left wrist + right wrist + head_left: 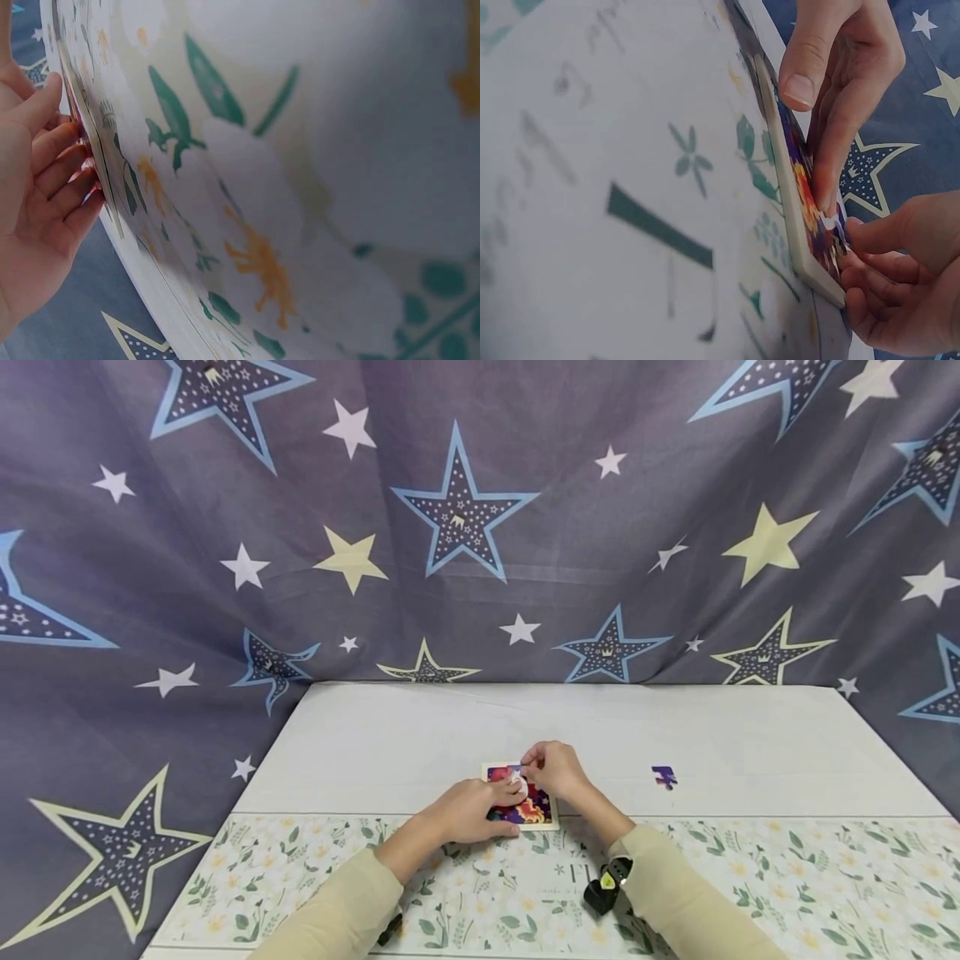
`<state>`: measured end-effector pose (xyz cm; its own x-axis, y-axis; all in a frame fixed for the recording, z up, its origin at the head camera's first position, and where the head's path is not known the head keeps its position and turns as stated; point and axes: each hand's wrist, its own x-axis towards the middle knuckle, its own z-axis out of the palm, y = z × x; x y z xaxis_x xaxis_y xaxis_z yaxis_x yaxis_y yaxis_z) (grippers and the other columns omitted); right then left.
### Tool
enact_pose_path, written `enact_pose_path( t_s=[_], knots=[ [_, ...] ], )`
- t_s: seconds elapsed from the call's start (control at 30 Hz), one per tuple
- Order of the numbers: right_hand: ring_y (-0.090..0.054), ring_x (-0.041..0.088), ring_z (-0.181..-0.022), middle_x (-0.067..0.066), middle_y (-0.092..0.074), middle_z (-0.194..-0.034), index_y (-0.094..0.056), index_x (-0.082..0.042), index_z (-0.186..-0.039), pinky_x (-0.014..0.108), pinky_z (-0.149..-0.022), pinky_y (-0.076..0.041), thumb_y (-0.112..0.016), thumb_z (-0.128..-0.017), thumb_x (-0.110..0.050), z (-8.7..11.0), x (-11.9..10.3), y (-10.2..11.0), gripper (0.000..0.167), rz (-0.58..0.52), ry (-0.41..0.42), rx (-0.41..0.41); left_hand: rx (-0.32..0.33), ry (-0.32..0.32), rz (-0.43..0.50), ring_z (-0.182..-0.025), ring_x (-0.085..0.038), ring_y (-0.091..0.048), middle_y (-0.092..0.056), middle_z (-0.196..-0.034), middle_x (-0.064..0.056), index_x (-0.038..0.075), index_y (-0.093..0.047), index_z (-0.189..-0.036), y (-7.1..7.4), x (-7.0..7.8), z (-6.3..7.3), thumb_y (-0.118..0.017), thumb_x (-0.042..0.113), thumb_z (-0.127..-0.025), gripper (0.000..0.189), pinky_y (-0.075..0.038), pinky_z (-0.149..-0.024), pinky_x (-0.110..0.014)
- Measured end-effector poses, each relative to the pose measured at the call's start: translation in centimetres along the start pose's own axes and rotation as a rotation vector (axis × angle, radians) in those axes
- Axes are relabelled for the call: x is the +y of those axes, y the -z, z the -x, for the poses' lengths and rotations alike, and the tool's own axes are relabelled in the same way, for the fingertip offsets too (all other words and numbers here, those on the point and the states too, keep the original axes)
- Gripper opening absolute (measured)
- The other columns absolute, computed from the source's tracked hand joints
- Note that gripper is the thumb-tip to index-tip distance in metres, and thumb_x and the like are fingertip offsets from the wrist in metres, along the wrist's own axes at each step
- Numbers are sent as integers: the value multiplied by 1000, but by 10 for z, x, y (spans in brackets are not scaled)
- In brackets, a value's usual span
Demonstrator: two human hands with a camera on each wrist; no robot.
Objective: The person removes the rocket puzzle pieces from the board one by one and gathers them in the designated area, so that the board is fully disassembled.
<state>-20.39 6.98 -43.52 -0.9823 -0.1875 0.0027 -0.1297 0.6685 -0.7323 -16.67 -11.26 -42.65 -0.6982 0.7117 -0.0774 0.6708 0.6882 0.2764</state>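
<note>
Both hands are at the puzzle board (pixel 553 814), which straddles the line between the white tabletop (pixel 405 735) and the floral covering (pixel 300 872), its far part on the white. The left hand (pixel 474 810) comes in from the side, fingers loosely extended across the bright picture, nothing gripped, thumb at the near edge. Opposite, the right hand (pixel 557 770) works the far right part, thumb and fingertips drawn into a narrow pinch; whether a piece sits between them, I can't tell.

Only the head view gives us the loose puzzle piece (pixel 663 772), purple, lying on the white to the right, well apart from the board. Go to the right wrist view and here's what the head misses: the pale frame's thickness, the left index fingertip down on the picture, and the right thumb just beside it at the far edge. Over to the left wrist view, and the board shows nearly edge-on, a thin slanting strip, with the left fingers reaching it and the picture mostly hidden.
</note>
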Motion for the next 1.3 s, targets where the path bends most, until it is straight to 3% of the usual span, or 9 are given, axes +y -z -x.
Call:
enact_pose_path(
  t_s=[0.27,0.67,1.3],
  knots=[
    [-55,9,-55,7,-67,-70,-68,-4,-81,18,-49,-44,-70,-85,-6,-2,-3,-1,5,35,-1,10,-6,8,8,-133,-22,-50,-45,-148,-2,18,-53,-138,0,1,0,-62,45,-91,55,-47,-106,-40],
    [-52,8,-51,5,-66,-64,-75,-3,-82,17,-47,-40,-73,-83,-9,-10,-2,0,6,11,-70,-47,-13,6,2,-134,-21,-50,-45,-148,-4,17,-53,-138,1,1,0,-62,45,-91,56,-48,-106,-39],
    [-55,9,-55,6,-71,-70,-77,-4,-84,17,-49,-43,-74,-83,-13,-15,-1,6,9,-42,-171,-89,-21,5,3,-136,-19,-47,-44,-150,-1,17,-51,-139,-1,0,0,-62,44,-91,56,-45,-109,-40]
  ],
)
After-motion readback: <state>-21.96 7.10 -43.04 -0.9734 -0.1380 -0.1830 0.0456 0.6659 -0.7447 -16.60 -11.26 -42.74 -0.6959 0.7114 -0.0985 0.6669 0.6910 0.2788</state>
